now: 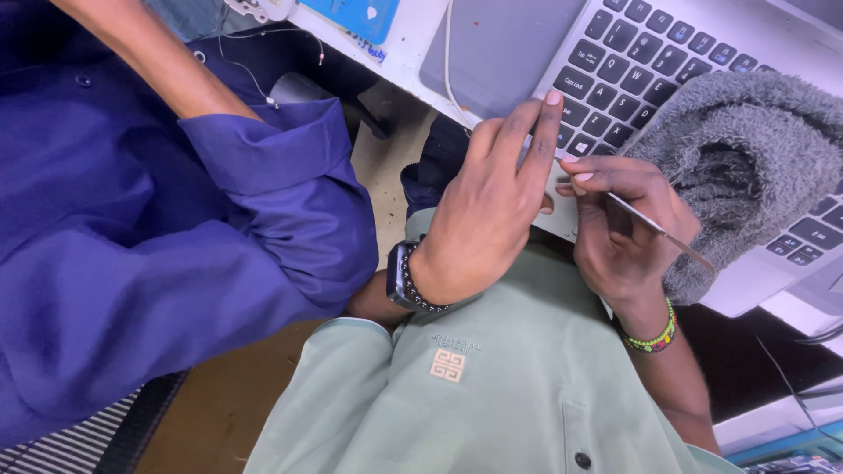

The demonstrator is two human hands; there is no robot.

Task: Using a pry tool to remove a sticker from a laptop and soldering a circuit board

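A silver laptop [492,53] with a black keyboard [650,61] lies tilted on a white desk in front of me. My left hand [483,211], with a dark watch [402,276] on its wrist, rests flat on the laptop's near corner, its index finger stretched to the lower-left keys. My right hand [623,228], with a beaded bracelet, pinches a thin metal tool [667,235]. The tool's tip meets the laptop edge just beside my left fingertips. A grey fuzzy cloth [755,149] lies on the right part of the keyboard.
A person in a blue shirt [263,202] stands close at the left, a rolled sleeve near my left wrist. A white cable [448,53] runs over the desk edge. A blue flat object [360,16] lies at the top. Brown floor shows below.
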